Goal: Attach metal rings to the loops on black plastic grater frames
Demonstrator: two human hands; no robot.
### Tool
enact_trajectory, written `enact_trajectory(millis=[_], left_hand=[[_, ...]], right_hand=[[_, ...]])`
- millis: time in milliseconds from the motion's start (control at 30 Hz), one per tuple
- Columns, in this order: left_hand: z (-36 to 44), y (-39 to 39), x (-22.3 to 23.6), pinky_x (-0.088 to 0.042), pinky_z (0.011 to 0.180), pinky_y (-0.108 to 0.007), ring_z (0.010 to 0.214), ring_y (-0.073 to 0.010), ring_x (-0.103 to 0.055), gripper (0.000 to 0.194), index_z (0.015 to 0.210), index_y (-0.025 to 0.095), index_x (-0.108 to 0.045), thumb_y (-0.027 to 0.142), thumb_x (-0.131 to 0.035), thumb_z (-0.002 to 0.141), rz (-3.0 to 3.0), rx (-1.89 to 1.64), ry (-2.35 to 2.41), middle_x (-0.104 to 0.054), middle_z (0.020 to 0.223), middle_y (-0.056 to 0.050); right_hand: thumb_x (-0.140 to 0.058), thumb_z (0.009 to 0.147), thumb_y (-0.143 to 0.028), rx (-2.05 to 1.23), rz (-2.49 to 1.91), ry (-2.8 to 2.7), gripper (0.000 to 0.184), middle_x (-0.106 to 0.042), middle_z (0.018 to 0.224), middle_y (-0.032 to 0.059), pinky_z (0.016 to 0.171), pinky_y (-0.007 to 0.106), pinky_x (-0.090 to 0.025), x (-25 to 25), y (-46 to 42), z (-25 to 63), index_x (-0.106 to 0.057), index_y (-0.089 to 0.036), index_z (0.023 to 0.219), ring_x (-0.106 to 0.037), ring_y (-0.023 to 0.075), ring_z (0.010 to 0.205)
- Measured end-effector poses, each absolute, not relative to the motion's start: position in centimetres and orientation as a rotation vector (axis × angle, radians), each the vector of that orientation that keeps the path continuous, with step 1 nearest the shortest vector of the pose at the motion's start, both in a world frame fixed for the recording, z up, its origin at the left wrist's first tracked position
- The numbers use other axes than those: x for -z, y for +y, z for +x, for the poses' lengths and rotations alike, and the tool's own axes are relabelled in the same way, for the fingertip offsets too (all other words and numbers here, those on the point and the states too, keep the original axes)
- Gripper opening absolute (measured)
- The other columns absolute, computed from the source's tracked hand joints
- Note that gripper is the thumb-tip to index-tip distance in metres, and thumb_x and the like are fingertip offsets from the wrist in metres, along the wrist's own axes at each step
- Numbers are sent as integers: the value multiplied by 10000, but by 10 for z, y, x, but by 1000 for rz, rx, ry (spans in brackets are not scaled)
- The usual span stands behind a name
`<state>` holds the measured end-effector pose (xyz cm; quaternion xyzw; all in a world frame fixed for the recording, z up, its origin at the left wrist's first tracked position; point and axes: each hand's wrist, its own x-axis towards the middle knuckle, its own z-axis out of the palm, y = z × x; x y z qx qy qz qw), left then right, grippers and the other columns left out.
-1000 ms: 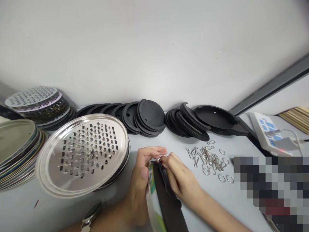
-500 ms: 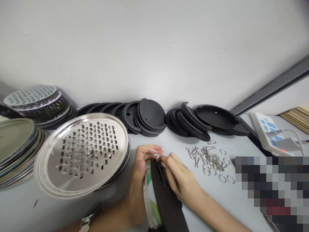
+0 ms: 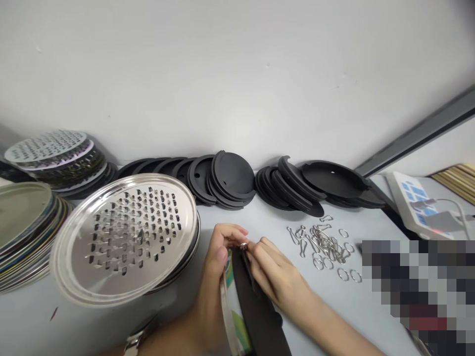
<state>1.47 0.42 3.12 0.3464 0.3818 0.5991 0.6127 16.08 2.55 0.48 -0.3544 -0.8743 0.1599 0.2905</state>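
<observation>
Between my hands a round disc stands on edge, its back black and its other face printed white, green and blue, with a pale rim. My left hand is wrapped around its printed side, thumb up near the top edge. My right hand lies against the black back. Its fingertips pinch a small shiny metal ring at the disc's top edge; how the ring passes through the disc is hidden by fingers. Right of my right hand lies a loose pile of metal rings and clips.
A stack topped by a silver grater disc stands left. Further left are stacked discs and more perforated discs. Black plastic discs and black round trays lean along the wall. A power strip lies right.
Both hands and the disc have barely moved. The shiny metal at the disc's top edge shows a little more between my fingertips, and the view has shifted slightly.
</observation>
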Motion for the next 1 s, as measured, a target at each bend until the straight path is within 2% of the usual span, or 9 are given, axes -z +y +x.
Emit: enact_trajectory(millis=[667,833,1000], left_hand=[[14,3,-31,-432,846,-343,919,-244,-489,210,908,202,-557,354,-414,880,887,-1354,884,-516,1028,-77],[15,3,-29,-409,875,-360,931,-256,-495,239,902,203,-555,406,-434,870,902,-1353,923,-523,1033,-82],[15,1,-29,-410,887,-372,938,-260,-499,246,914,210,-565,414,-433,876,919,-1350,924,-521,1046,-83]], right_hand=[[-349,967,-72,-480,-845,-2420,175,-493,784,35,610,265,-447,-10,33,171,-466,-188,908,-444,161,728],[-345,964,-76,-486,-848,-2433,185,-497,791,39,617,276,-459,-7,33,171,-491,-190,955,-455,170,737],[-362,951,-60,-489,-842,-2407,198,-502,775,33,611,262,-456,-7,34,172,-494,-196,891,-459,163,722]])
